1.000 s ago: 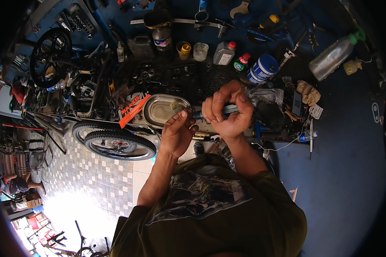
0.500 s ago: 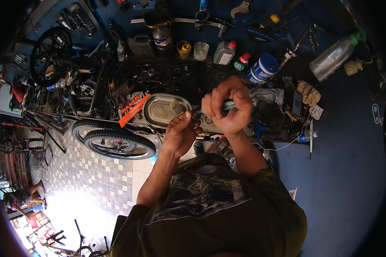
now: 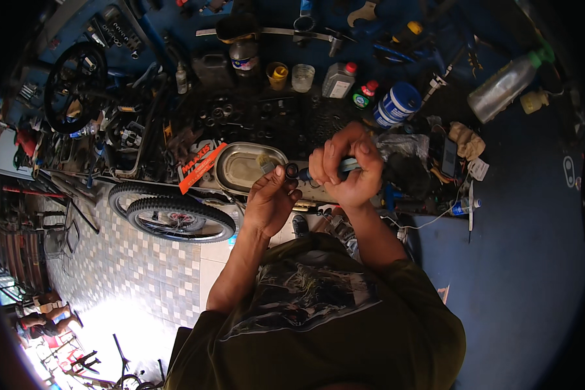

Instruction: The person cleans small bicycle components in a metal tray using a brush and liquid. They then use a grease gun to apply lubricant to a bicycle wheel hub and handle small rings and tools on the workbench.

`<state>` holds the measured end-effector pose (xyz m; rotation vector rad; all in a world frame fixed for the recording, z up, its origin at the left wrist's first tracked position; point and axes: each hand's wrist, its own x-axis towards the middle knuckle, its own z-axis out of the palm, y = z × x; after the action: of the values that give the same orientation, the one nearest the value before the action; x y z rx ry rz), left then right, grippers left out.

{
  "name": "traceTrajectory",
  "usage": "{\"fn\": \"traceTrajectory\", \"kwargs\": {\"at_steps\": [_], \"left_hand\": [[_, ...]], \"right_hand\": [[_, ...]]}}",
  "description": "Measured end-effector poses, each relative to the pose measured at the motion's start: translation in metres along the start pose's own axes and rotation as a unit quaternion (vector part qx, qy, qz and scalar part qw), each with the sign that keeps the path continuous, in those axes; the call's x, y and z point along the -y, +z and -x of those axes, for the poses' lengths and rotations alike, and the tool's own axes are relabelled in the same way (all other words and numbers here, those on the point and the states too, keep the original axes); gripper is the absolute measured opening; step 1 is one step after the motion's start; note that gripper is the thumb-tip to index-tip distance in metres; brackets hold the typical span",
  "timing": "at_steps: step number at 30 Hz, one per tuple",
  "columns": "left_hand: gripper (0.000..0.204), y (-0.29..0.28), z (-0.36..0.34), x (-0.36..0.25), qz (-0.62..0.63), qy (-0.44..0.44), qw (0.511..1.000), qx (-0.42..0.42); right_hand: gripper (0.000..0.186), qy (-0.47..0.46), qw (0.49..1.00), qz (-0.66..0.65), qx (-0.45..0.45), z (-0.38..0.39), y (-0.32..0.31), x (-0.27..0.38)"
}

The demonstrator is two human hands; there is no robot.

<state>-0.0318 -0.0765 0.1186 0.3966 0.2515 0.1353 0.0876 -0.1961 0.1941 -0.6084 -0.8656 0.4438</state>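
Note:
My left hand (image 3: 270,203) pinches a small dark ring-shaped part (image 3: 291,171) between thumb and fingers, in front of the bench. To its right, my right hand (image 3: 350,170) is closed around a tool with a pale teal handle (image 3: 350,165). The tool's dark end points left and meets or nearly meets the ring; its exact tip is too small to tell. Just beyond my left fingers lies an oval metal tray (image 3: 235,177). A brush with yellowish bristles (image 3: 264,160) sits at the tray's right side, its lower part hidden by my hand.
An orange and white packet (image 3: 203,168) lies left of the tray. Behind are a grey bottle (image 3: 338,80), a blue and white tub (image 3: 397,104) and cups. Bicycle wheels (image 3: 181,220) stand below the bench edge at left. A person (image 3: 49,322) is far off at lower left.
The dark ring shows more plainly between my left fingers and the tool. My right hand has dropped slightly. At far lower left, the distant person has shifted place.

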Motion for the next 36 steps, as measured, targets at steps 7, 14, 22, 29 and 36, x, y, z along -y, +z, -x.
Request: {"fn": "traceTrajectory", "kwargs": {"at_steps": [7, 14, 22, 29, 36], "left_hand": [[0.014, -0.014, -0.007, 0.002, -0.025, -0.009, 1.000, 0.009], [0.016, -0.046, -0.013, 0.002, -0.054, -0.011, 0.996, -0.069], [0.017, -0.066, -0.020, 0.011, -0.078, -0.015, 0.995, -0.059], [0.015, -0.070, -0.024, 0.013, -0.064, -0.017, 0.996, -0.051], [0.015, -0.072, -0.024, 0.012, -0.069, -0.010, 0.997, -0.045]], "right_hand": [[0.051, 0.011, 0.997, 0.038, -0.059, -0.010, -0.024, 0.001], [0.024, 0.269, 0.636, 0.717, 0.089, 0.062, -0.144, -0.036], [0.031, 0.400, 0.553, 0.725, 0.092, 0.116, -0.154, -0.069], [0.033, 0.447, 0.525, 0.720, 0.078, 0.111, -0.161, -0.075], [0.025, 0.410, 0.644, 0.645, -0.006, 0.097, -0.144, -0.065]]}}
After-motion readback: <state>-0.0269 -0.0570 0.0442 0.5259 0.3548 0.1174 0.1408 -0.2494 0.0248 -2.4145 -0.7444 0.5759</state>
